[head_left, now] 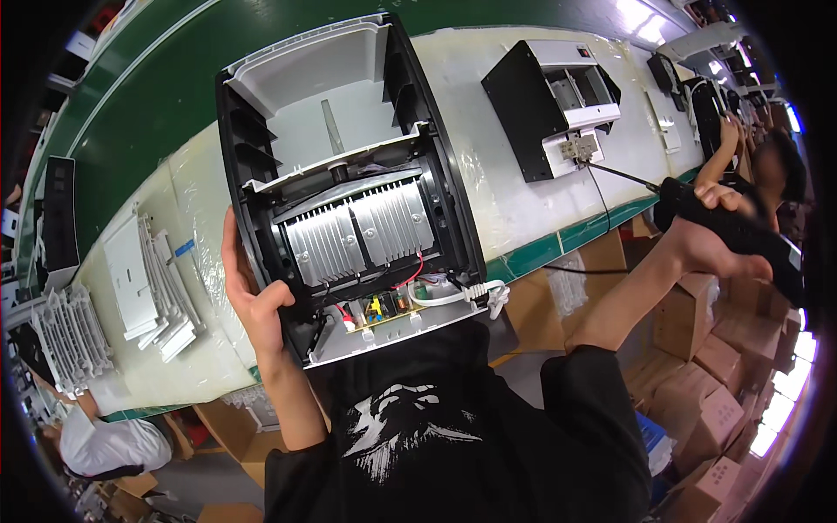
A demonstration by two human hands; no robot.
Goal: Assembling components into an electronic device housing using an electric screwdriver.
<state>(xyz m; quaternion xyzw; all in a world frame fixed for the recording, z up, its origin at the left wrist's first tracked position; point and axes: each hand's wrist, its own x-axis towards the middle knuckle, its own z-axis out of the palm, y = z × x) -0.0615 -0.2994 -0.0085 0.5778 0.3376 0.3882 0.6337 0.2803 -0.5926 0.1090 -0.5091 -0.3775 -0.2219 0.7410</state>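
In front of me stands an open appliance housing (318, 126), black outside with a light grey inner compartment. Two silver finned heat sinks (391, 225) sit side by side within it. A small circuit board (384, 307) with coloured components lies at the near edge, beside a bundled white cable (475, 293). My left hand (257, 305) grips the housing's left side, fingers along the outer wall and thumb bent at the edge. Held out to the right, my right hand (719, 235) is wrapped round a black electric screwdriver (689, 205); its long thin shaft points left, apart from the housing.
A second black-and-white unit (540, 109) stands on the bench at the right. Stacked white panels (153, 279) and finned metal parts (71, 336) lie left. Cardboard boxes (697, 401) are piled at the lower right. Other people (113, 444) are at both sides.
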